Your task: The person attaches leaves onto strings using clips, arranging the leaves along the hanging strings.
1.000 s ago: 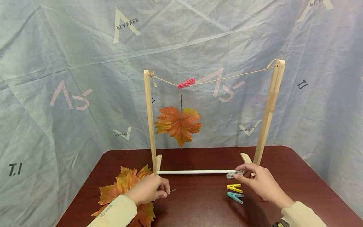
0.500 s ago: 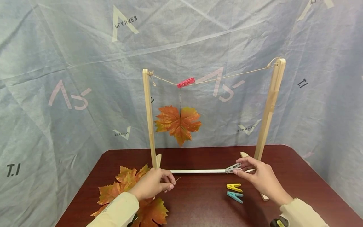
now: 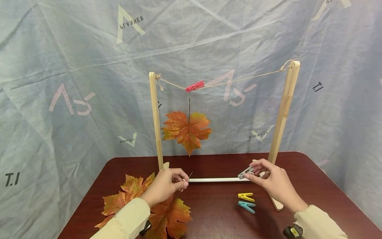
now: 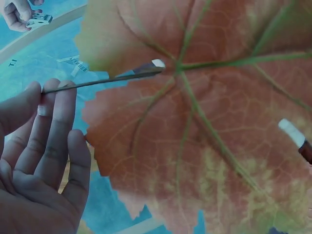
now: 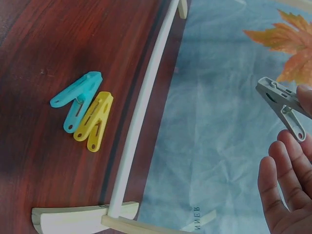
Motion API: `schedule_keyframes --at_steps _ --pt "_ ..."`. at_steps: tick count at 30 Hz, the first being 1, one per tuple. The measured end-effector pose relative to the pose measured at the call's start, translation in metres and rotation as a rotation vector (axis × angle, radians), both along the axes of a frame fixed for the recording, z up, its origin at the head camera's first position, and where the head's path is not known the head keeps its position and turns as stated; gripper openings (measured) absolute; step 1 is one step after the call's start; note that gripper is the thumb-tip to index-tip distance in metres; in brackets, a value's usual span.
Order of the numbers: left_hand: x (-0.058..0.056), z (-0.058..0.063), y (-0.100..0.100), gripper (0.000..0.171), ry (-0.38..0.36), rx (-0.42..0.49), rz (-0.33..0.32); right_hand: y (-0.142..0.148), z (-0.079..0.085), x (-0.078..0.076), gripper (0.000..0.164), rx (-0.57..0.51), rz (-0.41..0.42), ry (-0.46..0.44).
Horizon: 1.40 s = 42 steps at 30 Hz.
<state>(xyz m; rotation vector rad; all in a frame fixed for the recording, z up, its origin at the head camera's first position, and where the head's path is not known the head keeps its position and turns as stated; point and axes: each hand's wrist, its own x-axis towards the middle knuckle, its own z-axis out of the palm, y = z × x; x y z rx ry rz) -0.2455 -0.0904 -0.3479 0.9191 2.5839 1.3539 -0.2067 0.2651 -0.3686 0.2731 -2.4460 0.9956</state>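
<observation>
My left hand pinches the thin stem of an orange maple leaf between thumb and fingertips; the leaf's veined side fills much of the left wrist view. My right hand grips a grey clothespin by its handles, near the right end of the white bar. Between the posts, a pink clothespin sits on the twine, and a second maple leaf hangs stem-up beneath it. Yellow and blue clothespins lie side by side on the table below my right hand.
A wooden frame has a left post, a right post, twine between their tops and a low white bar. More maple leaves lie at the left of the dark red table. Grey cloth hangs behind.
My left hand has risen and moved right, bringing its leaf along. The right hand has lifted slightly with the grey clothespin, which now tilts upward. The hanging leaf stays in place.
</observation>
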Motion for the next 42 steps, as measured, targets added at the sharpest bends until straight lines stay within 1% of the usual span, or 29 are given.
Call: schedule_keyframes --at_steps 4,8,16,21,26,32,37,42 --pt "0.000 0.003 0.003 0.005 -0.010 0.027 -0.001 0.002 0.006 0.000 0.028 0.004 -0.008 -0.022" --pt "-0.002 0.005 0.006 0.004 0.003 0.055 -0.004 0.004 0.012 0.001 0.030 -0.002 -0.003 -0.042" --pt "-0.004 0.010 0.013 0.005 0.053 0.074 0.004 0.003 0.024 0.002 0.027 0.027 0.009 -0.007" --pt "-0.004 0.014 0.017 0.003 0.052 0.076 0.021 0.001 0.031 0.001 0.027 0.009 0.013 0.011" --pt "-0.004 0.019 0.021 0.003 0.058 0.100 0.038 -0.001 0.040 0.000 0.027 0.010 0.005 0.025" --pt "-0.004 0.027 0.029 0.004 0.071 0.116 0.062 -0.004 0.053 -0.004 0.031 0.000 0.019 0.044" --pt "-0.005 0.034 0.036 0.004 0.106 0.142 0.059 -0.005 0.063 -0.005 0.029 0.005 0.019 0.058" --pt "-0.007 0.039 0.042 0.004 0.102 0.167 0.056 -0.006 0.072 -0.007 0.031 -0.012 0.018 0.074"
